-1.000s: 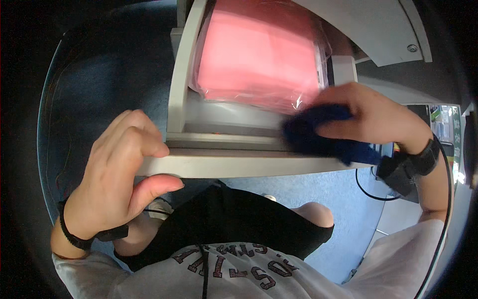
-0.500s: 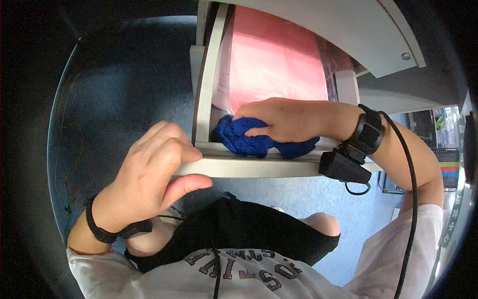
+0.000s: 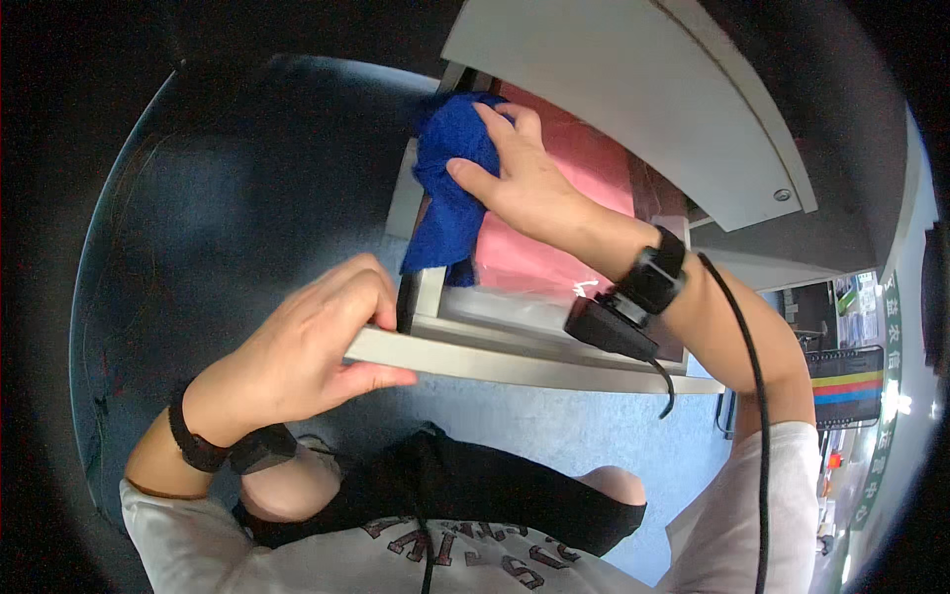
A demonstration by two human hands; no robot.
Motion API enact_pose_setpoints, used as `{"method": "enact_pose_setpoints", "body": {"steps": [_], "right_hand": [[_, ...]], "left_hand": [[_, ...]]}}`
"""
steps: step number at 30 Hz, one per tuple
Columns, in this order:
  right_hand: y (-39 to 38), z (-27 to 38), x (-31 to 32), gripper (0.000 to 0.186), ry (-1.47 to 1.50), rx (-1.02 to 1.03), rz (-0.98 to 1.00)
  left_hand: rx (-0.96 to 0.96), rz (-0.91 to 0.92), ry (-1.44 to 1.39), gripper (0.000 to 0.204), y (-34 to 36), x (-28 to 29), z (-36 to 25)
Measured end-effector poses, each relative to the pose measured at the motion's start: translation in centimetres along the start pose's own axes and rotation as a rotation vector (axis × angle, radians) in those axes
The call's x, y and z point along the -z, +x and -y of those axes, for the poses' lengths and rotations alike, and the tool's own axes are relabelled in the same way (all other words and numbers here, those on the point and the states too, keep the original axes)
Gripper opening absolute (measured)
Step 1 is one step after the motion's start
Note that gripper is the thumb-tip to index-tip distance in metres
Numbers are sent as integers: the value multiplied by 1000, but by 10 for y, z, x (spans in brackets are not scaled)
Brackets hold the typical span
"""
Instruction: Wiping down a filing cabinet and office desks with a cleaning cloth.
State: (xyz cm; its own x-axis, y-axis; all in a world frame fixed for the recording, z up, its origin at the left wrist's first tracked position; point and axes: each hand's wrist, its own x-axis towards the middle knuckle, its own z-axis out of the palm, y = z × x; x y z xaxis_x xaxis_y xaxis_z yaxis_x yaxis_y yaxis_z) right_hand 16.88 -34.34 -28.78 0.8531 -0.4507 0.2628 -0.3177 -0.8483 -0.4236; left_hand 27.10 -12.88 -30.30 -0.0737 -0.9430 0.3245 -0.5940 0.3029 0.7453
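Observation:
My right hand [image 3: 529,183] presses a crumpled blue cloth [image 3: 443,213] against the left side of an open pale drawer [image 3: 534,368], toward its back, fingers curled on it. Beneath my right forearm lies a pink stack [image 3: 544,252] in clear plastic inside the drawer, partly hidden. At the drawer's front left corner, my left hand [image 3: 307,346] grips the front panel, thumb on the outside and fingers curled over the top edge. Both wrists wear black straps with small black devices, and a cable runs along my right arm.
A curved white panel [image 3: 614,79] with a round lock overhangs the drawer. Dark flooring [image 3: 208,238] is at left, lighter blue floor [image 3: 683,445] below the drawer. At far right are a colour-striped object [image 3: 846,386] and shelved items. My bent knees are below the drawer.
My right hand has moved the blue cloth from the drawer's front, first leftward, then up along its left side to the back. My left hand stays at the front corner.

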Motion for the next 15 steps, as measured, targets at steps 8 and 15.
{"method": "enact_pose_setpoints", "body": {"steps": [8, 15], "right_hand": [[-29, 44, 41, 36, 70, 344, 646], [-24, 59, 50, 28, 100, 212, 821]], "left_hand": [[-83, -301, 373, 72, 0, 6, -3], [-61, -344, 432, 99, 6, -5, 11]]}}
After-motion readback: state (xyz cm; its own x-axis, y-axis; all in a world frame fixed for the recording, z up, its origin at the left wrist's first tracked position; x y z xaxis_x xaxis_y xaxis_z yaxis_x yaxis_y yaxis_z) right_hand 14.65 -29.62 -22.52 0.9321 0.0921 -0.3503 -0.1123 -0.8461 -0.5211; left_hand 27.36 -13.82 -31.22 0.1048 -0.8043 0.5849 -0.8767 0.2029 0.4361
